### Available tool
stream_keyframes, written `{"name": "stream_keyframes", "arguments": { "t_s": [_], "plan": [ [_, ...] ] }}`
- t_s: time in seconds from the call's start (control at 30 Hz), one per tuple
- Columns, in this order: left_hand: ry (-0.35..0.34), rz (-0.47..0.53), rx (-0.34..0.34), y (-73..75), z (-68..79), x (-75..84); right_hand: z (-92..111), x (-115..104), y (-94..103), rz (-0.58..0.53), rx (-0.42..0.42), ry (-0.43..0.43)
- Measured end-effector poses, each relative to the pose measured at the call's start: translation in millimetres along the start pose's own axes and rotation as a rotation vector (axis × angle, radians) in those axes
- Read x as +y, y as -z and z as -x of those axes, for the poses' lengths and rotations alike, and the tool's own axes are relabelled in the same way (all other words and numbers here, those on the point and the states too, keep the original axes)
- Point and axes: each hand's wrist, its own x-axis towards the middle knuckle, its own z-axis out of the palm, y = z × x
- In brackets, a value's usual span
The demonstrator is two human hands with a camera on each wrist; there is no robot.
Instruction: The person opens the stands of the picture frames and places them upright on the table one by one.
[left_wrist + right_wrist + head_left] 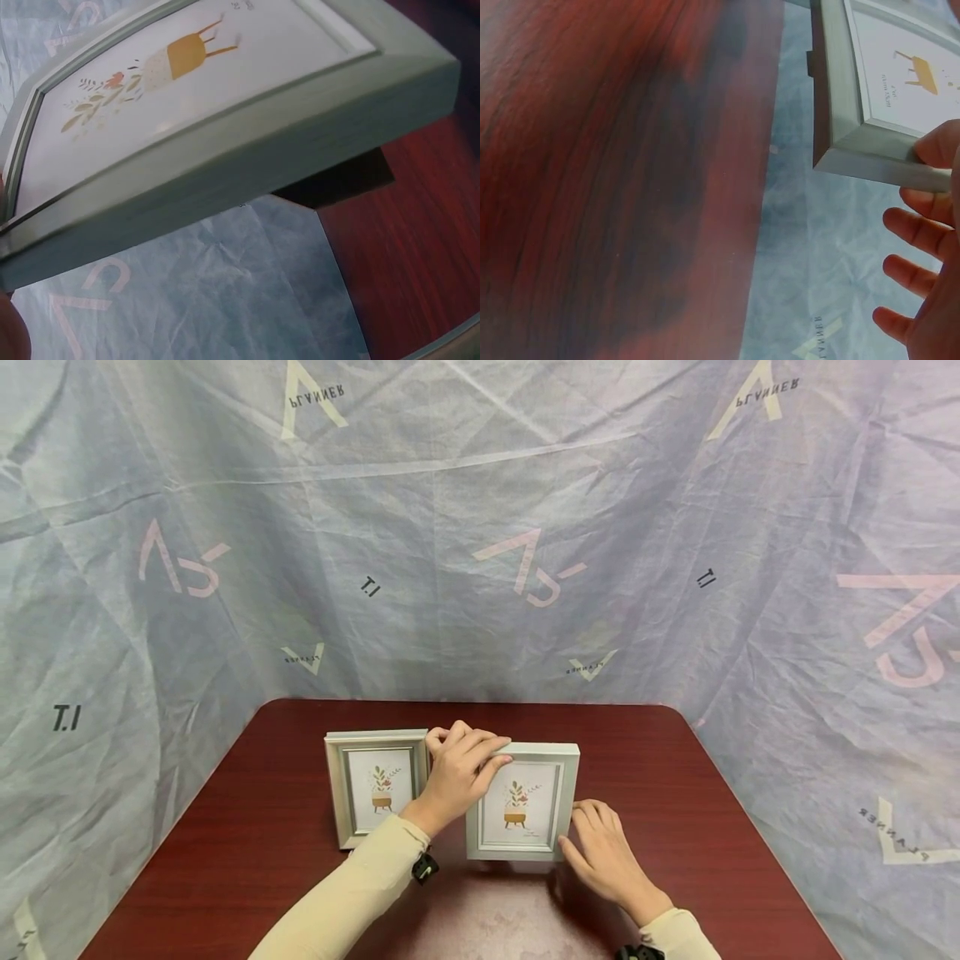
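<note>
A pale grey-green picture frame (pixel 525 852) stands nearly upright, its picture of a potted plant facing me. My left hand (pixel 455 772) grips its upper left corner, thumb on the front and fingers over the top edge. At the frame's right side, my right hand (pixel 606 852) pinches the lower edge part. The right thumb (pixel 939 144) lies on the front rim, while the other fingers are spread behind. A dark support leg (pixel 341 178) juts from the back in the left wrist view. Whether the frame's bottom touches the table cannot be told.
Another picture frame (pixel 339 793), silvery-beige with a similar plant picture, stands on the table left of my left forearm. The dark red wooden table (pixel 660 760) has rounded far corners. Wrinkled grey printed cloth (pixel 420 635) hangs behind and at both sides.
</note>
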Motion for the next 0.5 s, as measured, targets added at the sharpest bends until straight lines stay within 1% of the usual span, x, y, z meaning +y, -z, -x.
{"name": "stream_keyframes", "arguments": {
  "t_s": [0.23, 0.43, 0.5],
  "plan": [
    [0.030, -0.040, -0.062, -2.5, 0.6, -4.1, -1.7, -1.8, -0.4, -0.002, -0.030, -0.039],
    [0.008, -0.082, -0.067, -4.9, -0.1, -7.2, -2.7, -4.4, -0.3, 0.002, -0.048, -0.072],
    [0.011, -0.092, -0.073, -6.2, 0.1, -8.8, -3.2, -5.4, -0.1, 0.005, -0.050, -0.078]
  ]
}}
